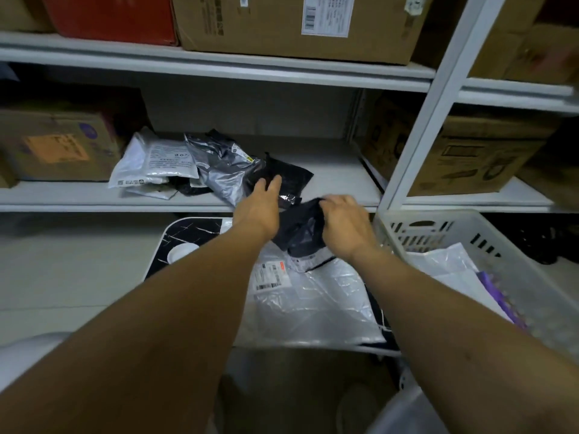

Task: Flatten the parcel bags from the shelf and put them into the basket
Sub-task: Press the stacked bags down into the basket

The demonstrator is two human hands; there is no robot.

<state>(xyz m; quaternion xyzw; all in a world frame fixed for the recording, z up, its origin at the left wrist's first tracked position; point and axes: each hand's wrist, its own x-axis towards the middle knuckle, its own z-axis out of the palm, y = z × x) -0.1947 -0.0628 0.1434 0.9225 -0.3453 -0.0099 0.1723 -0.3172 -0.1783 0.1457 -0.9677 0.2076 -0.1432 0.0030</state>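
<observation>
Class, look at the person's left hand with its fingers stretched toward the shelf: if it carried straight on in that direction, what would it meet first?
The left hand would most likely meet the black parcel bag on the shelf first; its fingertips already overlap it, though whether they touch is unclear.

The right hand's fingertips are buried in the dark bag, so the grip can't really be made out. Label print on the white bag is too small to be read. The basket gets cut off at the right edge.
</observation>
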